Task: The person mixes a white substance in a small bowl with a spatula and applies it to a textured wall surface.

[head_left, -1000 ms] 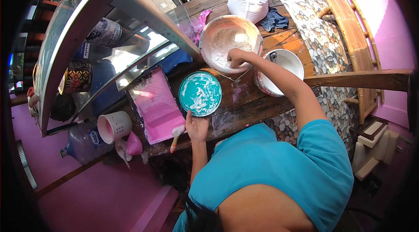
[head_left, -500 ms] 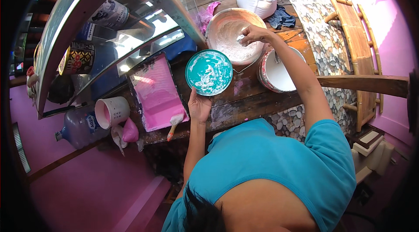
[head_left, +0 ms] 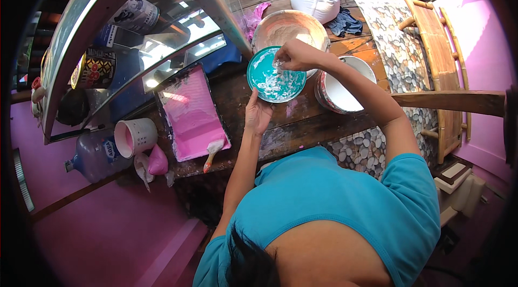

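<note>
My left hand [head_left: 259, 116] holds a round teal plate [head_left: 294, 91] by its near rim, fingers under it and thumb at the edge. White clumps and smears cover much of its surface. Over the plate's upper right part, my right hand [head_left: 297, 56] is closed in a pinch, with white powder at its fingertips. Just beyond the plate stands a wide basin [head_left: 319, 28] with pale powder in it; the plate and my right hand partly cover it. To the right, a bucket [head_left: 324, 95] holds smooth white liquid, partly hidden by my right forearm.
A pink paint tray [head_left: 197, 119] with a paintbrush [head_left: 214, 152] lies left on the wooden table [head_left: 270, 146]. Further left are a white tub [head_left: 141, 138], a water jug [head_left: 97, 154] and a glass cabinet [head_left: 162, 65]. A white sack [head_left: 315, 1] and dark cloth [head_left: 345, 22] lie at the back.
My right hand has come from above the basin down and left to over the plate. My left hand has shifted the plate right and slightly away from me, over the basin's near edge.
</note>
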`<action>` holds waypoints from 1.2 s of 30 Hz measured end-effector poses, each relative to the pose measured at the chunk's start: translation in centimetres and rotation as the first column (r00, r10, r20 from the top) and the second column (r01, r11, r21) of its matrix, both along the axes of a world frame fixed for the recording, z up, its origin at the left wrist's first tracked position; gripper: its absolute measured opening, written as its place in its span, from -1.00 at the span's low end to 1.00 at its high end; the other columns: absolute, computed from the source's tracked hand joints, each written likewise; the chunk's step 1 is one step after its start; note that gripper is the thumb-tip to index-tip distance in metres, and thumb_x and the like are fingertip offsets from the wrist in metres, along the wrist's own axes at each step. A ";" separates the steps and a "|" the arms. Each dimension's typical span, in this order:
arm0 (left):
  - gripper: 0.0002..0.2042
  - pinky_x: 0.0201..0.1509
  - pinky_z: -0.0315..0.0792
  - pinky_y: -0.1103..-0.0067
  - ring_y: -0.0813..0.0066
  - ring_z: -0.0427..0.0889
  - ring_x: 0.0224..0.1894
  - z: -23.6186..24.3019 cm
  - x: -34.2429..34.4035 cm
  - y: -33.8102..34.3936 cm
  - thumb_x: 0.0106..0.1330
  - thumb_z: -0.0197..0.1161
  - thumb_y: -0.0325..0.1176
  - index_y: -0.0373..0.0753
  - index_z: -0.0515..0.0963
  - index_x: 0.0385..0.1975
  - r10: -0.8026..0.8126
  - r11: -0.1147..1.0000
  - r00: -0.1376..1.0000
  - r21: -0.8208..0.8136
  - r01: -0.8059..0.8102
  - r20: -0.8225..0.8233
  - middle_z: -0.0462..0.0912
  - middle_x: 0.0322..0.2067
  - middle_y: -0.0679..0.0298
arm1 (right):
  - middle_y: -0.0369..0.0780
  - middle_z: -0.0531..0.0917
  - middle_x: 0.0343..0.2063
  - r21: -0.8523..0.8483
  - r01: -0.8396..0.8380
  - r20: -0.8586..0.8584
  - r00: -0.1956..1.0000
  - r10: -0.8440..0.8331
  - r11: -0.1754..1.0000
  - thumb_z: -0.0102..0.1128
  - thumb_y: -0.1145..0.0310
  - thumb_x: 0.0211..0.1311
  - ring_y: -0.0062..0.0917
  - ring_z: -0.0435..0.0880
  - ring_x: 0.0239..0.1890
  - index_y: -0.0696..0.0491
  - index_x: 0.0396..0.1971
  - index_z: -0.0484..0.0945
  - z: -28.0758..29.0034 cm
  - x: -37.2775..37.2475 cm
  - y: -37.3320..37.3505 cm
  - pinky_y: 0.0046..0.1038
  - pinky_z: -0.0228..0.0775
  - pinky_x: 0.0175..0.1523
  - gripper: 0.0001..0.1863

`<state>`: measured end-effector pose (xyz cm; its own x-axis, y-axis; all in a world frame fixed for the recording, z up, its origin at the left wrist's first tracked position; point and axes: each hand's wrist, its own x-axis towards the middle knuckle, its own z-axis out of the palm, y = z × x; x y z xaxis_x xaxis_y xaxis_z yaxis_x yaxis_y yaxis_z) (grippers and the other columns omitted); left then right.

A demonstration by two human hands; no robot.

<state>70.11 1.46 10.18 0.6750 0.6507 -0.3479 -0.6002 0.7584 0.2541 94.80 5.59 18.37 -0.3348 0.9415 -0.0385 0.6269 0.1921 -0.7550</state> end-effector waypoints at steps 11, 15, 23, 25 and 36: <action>-0.58 0.36 0.29 0.27 0.27 0.37 0.30 -0.7 -0.5 -0.4 0.52 -0.08 -0.16 -0.24 0.28 0.26 0.026 1.000 0.999 -0.016 -0.025 0.023 0.38 0.27 0.16 | -0.03 0.72 -0.37 0.139 -0.055 0.032 0.998 0.051 0.989 0.21 0.57 -0.08 -0.23 0.73 -0.28 0.13 -0.17 0.68 0.1 -1.3 -1.0 -0.34 0.54 -0.10 -0.63; -0.58 0.36 0.28 0.28 0.28 0.37 0.29 -0.9 -0.6 -0.5 0.52 -0.07 -0.16 -0.24 0.28 0.26 0.028 0.999 0.999 -0.017 -0.028 0.033 0.38 0.27 0.17 | -0.02 0.71 -0.33 0.051 0.002 -0.009 1.000 -0.001 0.999 0.22 0.56 -0.07 -0.22 0.72 -0.26 0.13 -0.18 0.68 0.6 -2.1 -1.3 -0.31 0.54 -0.09 -0.65; -0.59 0.34 0.29 0.27 0.27 0.37 0.30 -0.3 -0.9 -0.7 0.53 -0.11 -0.16 -0.23 0.29 0.25 0.019 1.000 0.998 -0.022 -0.017 0.062 0.38 0.27 0.18 | -0.02 0.70 -0.32 0.175 -0.013 -0.043 0.999 0.021 0.985 0.22 0.56 -0.05 -0.20 0.71 -0.24 0.11 -0.19 0.68 0.1 -2.6 -1.4 -0.33 0.54 -0.09 -0.66; -0.59 0.33 0.30 0.26 0.27 0.37 0.30 -0.4 -1.1 -0.8 0.53 -0.11 -0.16 -0.23 0.30 0.25 0.019 1.000 0.996 -0.026 -0.017 0.085 0.38 0.27 0.17 | -0.02 0.71 -0.33 0.136 0.063 -0.110 0.993 -0.048 0.989 0.22 0.52 -0.04 -0.21 0.71 -0.24 0.13 -0.20 0.69 0.2 -2.7 -1.6 -0.31 0.51 -0.06 -0.68; -0.58 0.35 0.25 0.19 0.19 0.33 0.31 -0.9 -3.7 -1.7 0.52 -0.10 -0.16 -0.21 0.29 0.27 0.072 0.995 0.996 -0.067 -0.069 0.046 0.34 0.30 0.14 | -0.10 0.72 -0.37 0.172 0.530 -0.083 0.848 -0.524 0.830 0.26 0.32 0.16 -0.35 0.67 -0.38 0.23 -0.20 0.66 -6.0 2.0 1.6 -0.39 0.51 -0.15 -0.70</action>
